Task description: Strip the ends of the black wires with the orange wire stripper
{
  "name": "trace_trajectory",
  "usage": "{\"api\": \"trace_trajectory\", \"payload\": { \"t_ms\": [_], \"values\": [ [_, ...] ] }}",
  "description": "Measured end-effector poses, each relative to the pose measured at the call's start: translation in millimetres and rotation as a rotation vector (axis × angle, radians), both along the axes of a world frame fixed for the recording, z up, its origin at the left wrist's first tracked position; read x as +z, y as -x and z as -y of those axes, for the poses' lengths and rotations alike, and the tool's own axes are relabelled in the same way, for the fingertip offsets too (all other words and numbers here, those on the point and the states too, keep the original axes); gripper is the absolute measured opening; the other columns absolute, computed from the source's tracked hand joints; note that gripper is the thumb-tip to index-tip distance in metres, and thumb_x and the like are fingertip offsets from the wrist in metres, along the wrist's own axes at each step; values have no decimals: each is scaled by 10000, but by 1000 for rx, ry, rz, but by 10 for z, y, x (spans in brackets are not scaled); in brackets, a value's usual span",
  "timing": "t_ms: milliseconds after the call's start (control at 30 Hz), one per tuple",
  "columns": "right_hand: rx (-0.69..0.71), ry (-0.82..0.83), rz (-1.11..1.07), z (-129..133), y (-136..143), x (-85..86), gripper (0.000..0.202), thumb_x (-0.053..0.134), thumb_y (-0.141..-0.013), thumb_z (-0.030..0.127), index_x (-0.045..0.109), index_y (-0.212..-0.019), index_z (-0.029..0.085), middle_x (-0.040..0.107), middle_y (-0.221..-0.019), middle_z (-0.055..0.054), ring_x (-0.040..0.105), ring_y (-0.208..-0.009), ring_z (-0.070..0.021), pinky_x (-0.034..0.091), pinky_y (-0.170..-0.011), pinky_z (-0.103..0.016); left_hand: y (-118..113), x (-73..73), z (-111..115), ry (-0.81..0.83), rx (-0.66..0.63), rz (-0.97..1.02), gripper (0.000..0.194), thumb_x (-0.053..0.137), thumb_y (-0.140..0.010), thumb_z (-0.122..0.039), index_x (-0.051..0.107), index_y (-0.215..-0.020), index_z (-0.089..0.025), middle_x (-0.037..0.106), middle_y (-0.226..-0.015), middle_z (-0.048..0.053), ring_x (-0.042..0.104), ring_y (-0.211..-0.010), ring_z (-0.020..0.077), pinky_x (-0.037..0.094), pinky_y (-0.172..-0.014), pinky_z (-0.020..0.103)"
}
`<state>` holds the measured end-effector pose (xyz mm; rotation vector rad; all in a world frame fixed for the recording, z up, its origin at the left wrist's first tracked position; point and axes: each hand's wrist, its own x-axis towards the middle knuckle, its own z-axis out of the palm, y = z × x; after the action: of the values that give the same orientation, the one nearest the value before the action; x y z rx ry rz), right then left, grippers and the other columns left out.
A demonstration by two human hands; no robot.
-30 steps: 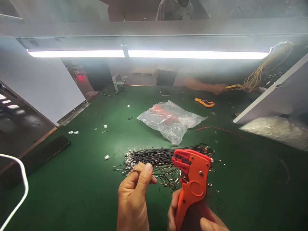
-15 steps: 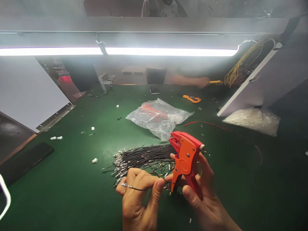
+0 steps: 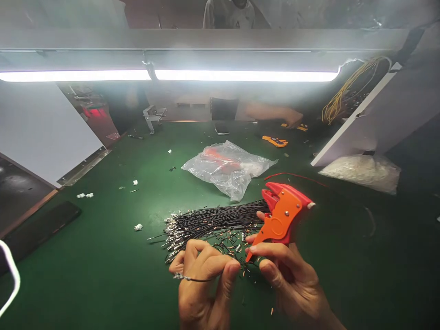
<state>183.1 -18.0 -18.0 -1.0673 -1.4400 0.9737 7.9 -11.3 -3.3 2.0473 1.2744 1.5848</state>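
My left hand (image 3: 206, 284) pinches a short black wire (image 3: 199, 280) between thumb and forefinger. A metal terminal is crimped on the wire's left end, and its other end runs toward my right hand. In my right hand (image 3: 292, 275), the fingers are closed round a red and orange wire stripper (image 3: 283, 215), its jaws tilted up and to the left. Behind both hands lies a bundle of black wires (image 3: 213, 217), with metal terminals gathered at its left end. Loose wire scraps (image 3: 230, 240) are scattered just in front of the bundle.
A clear plastic bag (image 3: 233, 183) with something red inside lies mid-table. Beyond it are an orange tool (image 3: 275, 141), a phone (image 3: 221, 129) and a co-worker's hand (image 3: 290, 117). A filled bag (image 3: 360, 172) rests at right; a black bar (image 3: 41, 233) lies at left.
The wire stripper has shifted right and tilted, and my right-hand fingers have moved on its handles. My left hand still pinches the wire, slightly further right. The co-worker's hand has moved down.
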Motion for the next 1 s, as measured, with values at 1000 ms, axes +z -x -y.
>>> {"api": "trace_trajectory", "payload": {
  "t_ms": [1000],
  "values": [
    [-182, -482, 423, -88, 11, -52, 233, 529, -886, 32, 606, -916, 251, 443, -1467, -55, 613, -1135, -210, 525, -906, -373, -121, -27, 138, -438, 312, -344, 185, 650, -954, -144, 689, -806, -248, 672, -557, -129, 591, -620, 110, 240, -1094, 326]
  ]
}}
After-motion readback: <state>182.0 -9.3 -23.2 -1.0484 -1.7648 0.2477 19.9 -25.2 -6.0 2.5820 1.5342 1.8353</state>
